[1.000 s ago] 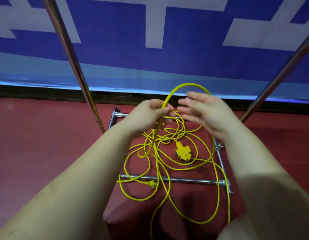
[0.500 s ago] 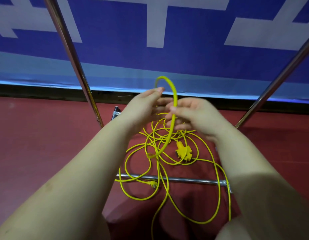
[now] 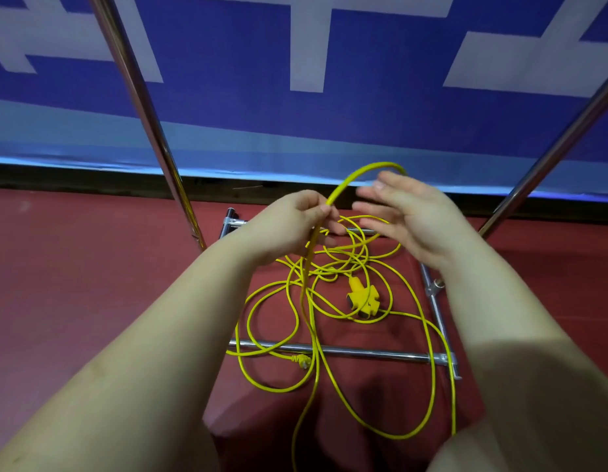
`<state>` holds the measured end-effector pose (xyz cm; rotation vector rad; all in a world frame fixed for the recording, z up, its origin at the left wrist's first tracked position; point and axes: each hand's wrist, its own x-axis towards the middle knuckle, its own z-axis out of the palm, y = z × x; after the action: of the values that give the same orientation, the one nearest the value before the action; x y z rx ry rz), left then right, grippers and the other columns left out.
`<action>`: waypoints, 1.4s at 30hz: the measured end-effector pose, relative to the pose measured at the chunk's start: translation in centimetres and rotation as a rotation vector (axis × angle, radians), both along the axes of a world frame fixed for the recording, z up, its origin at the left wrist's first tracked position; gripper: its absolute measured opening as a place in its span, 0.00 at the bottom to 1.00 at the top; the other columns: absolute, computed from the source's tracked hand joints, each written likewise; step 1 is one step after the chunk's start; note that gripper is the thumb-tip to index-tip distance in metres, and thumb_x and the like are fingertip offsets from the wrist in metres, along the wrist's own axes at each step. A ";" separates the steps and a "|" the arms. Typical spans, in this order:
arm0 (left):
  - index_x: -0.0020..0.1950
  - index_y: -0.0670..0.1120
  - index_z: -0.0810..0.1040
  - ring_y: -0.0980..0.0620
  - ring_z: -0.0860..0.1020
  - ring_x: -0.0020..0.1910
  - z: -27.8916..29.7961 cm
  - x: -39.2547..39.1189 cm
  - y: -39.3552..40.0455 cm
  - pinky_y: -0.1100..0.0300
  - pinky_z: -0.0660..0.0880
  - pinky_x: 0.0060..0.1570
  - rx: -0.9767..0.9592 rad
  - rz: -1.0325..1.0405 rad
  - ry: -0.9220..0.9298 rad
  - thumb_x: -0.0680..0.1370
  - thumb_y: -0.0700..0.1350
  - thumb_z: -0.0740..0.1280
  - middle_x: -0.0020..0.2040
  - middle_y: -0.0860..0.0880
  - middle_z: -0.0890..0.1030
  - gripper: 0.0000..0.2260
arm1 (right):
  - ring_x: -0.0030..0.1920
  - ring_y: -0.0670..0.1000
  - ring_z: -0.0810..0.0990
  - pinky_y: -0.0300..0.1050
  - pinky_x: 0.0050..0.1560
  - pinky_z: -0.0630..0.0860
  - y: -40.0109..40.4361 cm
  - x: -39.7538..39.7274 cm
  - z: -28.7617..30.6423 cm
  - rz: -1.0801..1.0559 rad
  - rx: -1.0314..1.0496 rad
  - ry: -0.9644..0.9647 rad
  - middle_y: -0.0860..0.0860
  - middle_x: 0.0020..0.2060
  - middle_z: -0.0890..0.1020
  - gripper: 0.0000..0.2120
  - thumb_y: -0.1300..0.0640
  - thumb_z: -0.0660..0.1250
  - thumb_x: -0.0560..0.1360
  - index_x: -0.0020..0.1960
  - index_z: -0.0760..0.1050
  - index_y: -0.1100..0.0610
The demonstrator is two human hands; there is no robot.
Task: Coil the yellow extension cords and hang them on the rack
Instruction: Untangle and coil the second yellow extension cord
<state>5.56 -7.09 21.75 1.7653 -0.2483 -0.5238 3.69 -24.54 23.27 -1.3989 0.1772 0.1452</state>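
Yellow extension cord (image 3: 333, 318) lies in loose tangled loops on the red floor (image 3: 74, 284) at center frame, draped over the chrome rack (image 3: 347, 350) base bars. Its socket block (image 3: 362, 298) sits right of center. Left hand (image 3: 292, 226) pinches one strand, which arcs up toward the right hand (image 3: 411, 216), whose fingers are spread and blurred.

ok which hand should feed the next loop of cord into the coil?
Right. The left hand already grips the yellow cord, anchoring the loop. The right hand is open beside the arch, holding nothing, so it is probably freer to gather slack.
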 end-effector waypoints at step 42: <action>0.54 0.45 0.72 0.53 0.83 0.37 0.4 0.8 -0.4 0.59 0.81 0.38 -0.565 0.341 0.145 0.81 0.39 0.59 0.43 0.47 0.81 0.04 | 0.33 0.46 0.82 0.42 0.38 0.76 1.2 -1.3 -0.4 0.424 -0.580 -0.018 0.50 0.36 0.83 0.03 0.62 0.65 0.76 0.45 0.74 0.55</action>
<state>6.32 -7.47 22.17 1.1789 0.0137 -0.2922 2.38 -23.33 22.88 -2.0039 -0.1078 0.4597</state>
